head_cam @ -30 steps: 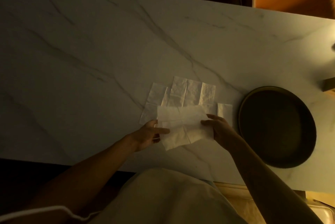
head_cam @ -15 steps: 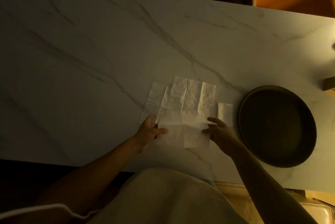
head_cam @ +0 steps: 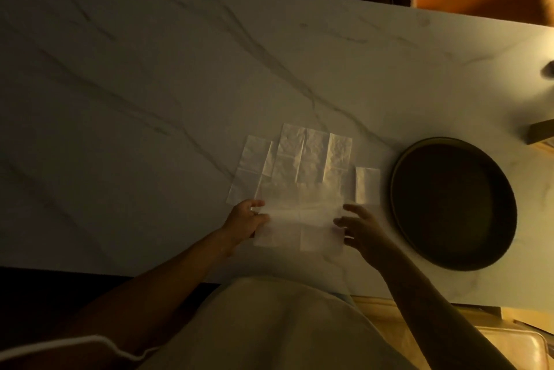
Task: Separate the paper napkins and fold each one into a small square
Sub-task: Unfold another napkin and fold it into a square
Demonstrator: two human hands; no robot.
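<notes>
We see a top napkin [head_cam: 299, 219] lying flat near the front edge of the marble table [head_cam: 150, 84], thin, pale and crossed by fold creases that divide it into panels. It overlaps the near part of the other unfolded napkins [head_cam: 299, 156] spread just behind it, creased the same way, and a small folded napkin [head_cam: 367, 185] lies just beside them on the right, near the dark round tray [head_cam: 452, 204]. We can read no brand, label or writing on any of the paper (the light is dim and warm). Our left hand [head_cam: 247, 218] holds the top napkin's left edge, thumb lying over the paper. Our right hand [head_cam: 358, 227] rests at the right edge, fingers spread and only loosely bent, fingertips touching the sheet.
</notes>
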